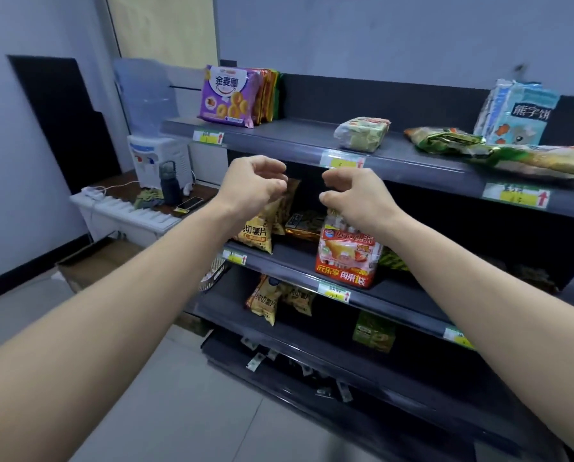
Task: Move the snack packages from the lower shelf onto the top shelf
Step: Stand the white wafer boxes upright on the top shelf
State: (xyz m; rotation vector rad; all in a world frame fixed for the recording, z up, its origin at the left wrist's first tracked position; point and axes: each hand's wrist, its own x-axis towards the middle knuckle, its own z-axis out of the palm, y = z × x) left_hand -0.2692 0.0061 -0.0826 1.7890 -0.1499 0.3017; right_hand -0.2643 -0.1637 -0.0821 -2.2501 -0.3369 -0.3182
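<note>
The dark top shelf [279, 141] carries a purple ring-snack pack [229, 95], a pale green pack [362, 133], long green bags [445, 140] and a blue-white bag [515, 111]. On the second shelf [295, 258] stand a yellow chip bag [255, 233], a dark gold pack [304, 225] and a red cake package [345, 258]. My left hand [252, 185] hovers with curled fingers at the top of the chip bag. My right hand [355, 195] is curled just above the top of the red package. Neither hand visibly grips anything.
A third shelf holds more yellow chip bags [262, 301] and a green box [374, 331]. To the left are a water dispenser [155, 155], a dark bottle [169, 181], a phone [189, 204], a wire basket [212, 275] and a cardboard box [92, 265] on the floor.
</note>
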